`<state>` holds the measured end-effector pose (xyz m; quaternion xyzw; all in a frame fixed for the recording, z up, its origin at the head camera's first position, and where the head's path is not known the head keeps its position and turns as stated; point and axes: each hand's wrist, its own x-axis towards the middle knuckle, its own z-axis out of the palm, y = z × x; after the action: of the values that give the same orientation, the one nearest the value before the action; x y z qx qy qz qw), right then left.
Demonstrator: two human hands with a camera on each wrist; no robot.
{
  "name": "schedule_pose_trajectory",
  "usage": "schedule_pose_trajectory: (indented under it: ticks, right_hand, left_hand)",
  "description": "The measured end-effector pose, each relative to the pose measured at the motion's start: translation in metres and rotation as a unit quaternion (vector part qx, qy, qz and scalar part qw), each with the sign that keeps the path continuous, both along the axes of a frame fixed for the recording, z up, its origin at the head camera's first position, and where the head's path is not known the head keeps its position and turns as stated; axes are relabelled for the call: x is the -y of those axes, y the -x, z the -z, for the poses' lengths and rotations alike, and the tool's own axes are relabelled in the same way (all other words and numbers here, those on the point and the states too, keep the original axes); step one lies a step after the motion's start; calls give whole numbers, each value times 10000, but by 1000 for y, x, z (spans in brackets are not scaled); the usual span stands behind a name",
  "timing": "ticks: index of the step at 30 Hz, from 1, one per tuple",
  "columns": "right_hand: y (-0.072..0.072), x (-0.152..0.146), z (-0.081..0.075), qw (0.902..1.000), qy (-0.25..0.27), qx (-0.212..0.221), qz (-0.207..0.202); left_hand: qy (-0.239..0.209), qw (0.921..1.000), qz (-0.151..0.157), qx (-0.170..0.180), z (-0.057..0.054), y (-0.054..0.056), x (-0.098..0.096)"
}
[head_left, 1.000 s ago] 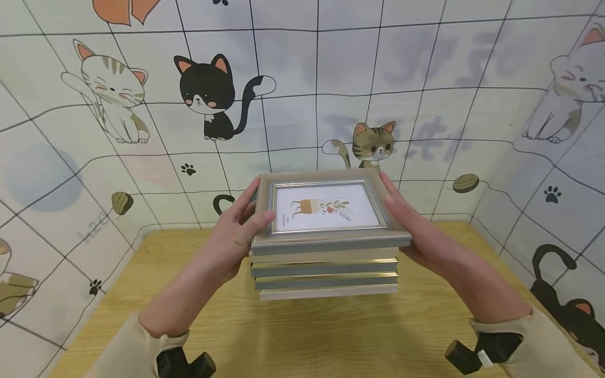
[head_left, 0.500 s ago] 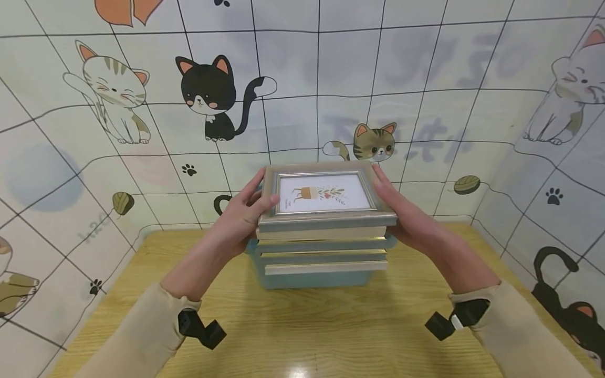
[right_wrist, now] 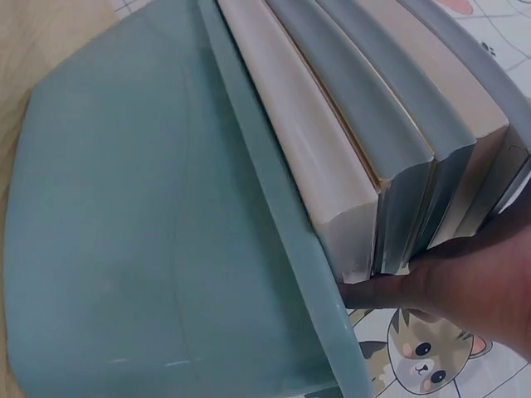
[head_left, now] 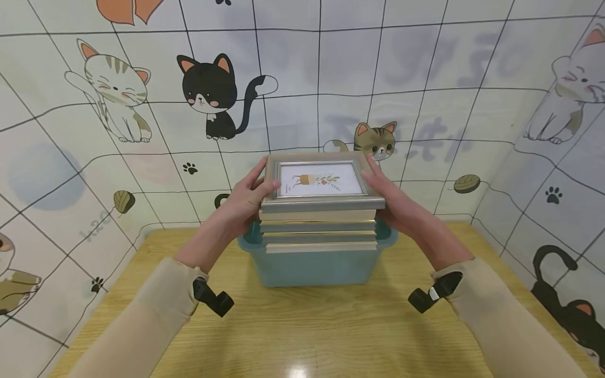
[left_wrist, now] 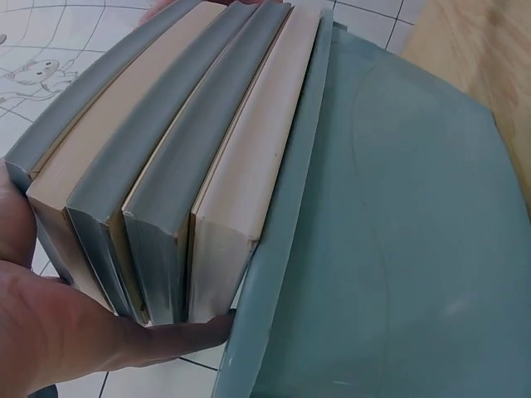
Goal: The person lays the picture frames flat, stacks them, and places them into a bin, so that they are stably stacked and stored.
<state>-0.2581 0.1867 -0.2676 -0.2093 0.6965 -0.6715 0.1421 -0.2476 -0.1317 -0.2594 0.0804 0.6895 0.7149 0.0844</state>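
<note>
A stack of several picture frames (head_left: 321,216) is held level between my two hands, just over the rim of a blue-green plastic bin (head_left: 312,270). The top frame (head_left: 326,202) is silver-grey and shows a printed vase of flowers. My left hand (head_left: 242,209) grips the stack's left end, its thumb over the top frame. At the opposite end my right hand (head_left: 396,203) grips the stack. Both wrist views show fingers reaching under the ends of the frames (left_wrist: 182,157), close beside the bin's rim (right_wrist: 274,191). The bin's inside is mostly hidden by the stack.
The bin stands on a wood-grain table (head_left: 302,325) near its back edge. Behind and at the sides hangs a white gridded cloth (head_left: 293,63) printed with cartoon cats. Table surface shows in front of the bin and on both sides.
Both hands have carried the picture frame stack away from me toward the back wall. The bin, almost wholly hidden behind the stack before, now shows beneath it.
</note>
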Motion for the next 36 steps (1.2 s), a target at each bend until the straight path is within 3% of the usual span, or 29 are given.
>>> schedule_pose_trajectory:
  ticks: [6, 12, 21, 27, 36]
  right_hand:
    - [12, 2, -6, 9997, 17, 165, 185]
    - [22, 1, 2, 9996, 88, 198, 161]
    - [33, 9, 22, 9982, 285, 494, 185]
    - [36, 14, 30, 9963, 533, 621, 242]
    - [42, 17, 38, 9961, 558, 657, 206]
  left_hand:
    - [-56, 9999, -73, -112, -1, 11, -1]
    - [15, 9999, -71, -143, 4, 19, -1]
    - [122, 9999, 11, -118, 25, 29, 4]
    - [156, 9998, 53, -108, 31, 33, 5]
    - [70, 9998, -159, 101, 40, 39, 0]
